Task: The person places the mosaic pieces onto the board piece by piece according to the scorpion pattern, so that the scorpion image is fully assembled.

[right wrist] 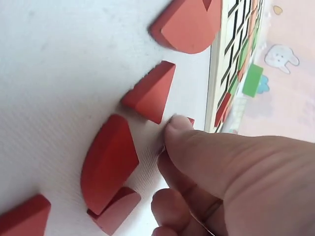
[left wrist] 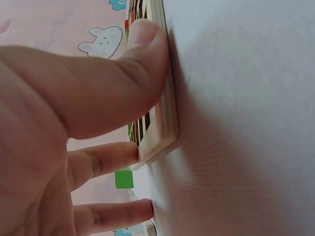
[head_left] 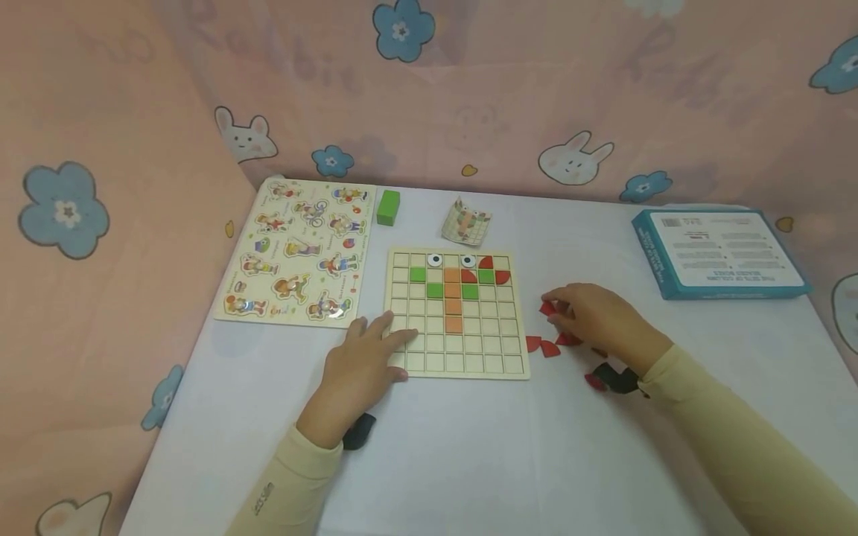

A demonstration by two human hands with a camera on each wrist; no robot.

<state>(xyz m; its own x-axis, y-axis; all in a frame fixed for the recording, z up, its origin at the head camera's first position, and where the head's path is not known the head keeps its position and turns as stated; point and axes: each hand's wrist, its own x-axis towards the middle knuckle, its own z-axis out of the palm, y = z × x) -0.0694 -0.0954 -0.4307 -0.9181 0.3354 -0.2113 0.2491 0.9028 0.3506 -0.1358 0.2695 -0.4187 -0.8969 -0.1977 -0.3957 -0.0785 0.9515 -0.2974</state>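
Observation:
A wooden grid board (head_left: 436, 365) lies flat on the table, bearing orange and green squares, red quarter-circle pieces and two eye pieces (head_left: 435, 260). My left hand (head_left: 358, 365) rests at its lower left corner with fingers spread; the thumb (left wrist: 142, 64) touches the front edge. Right of the board, my right hand (head_left: 599, 320) pinches a red quarter-circle piece (head_left: 547, 307) between thumb and fingertips. In the right wrist view the thumb hides most of that piece. Several loose red quarter-circle pieces (right wrist: 110, 160) lie on the cloth below and beside this hand.
A picture puzzle board (head_left: 295, 253) lies left of the grid board. Behind stand a green block (head_left: 388, 208) and a small creased picture card (head_left: 467, 222). A blue-edged box (head_left: 724, 253) lies at the far right. Patterned cloth (head_left: 503, 97) hangs behind the table.

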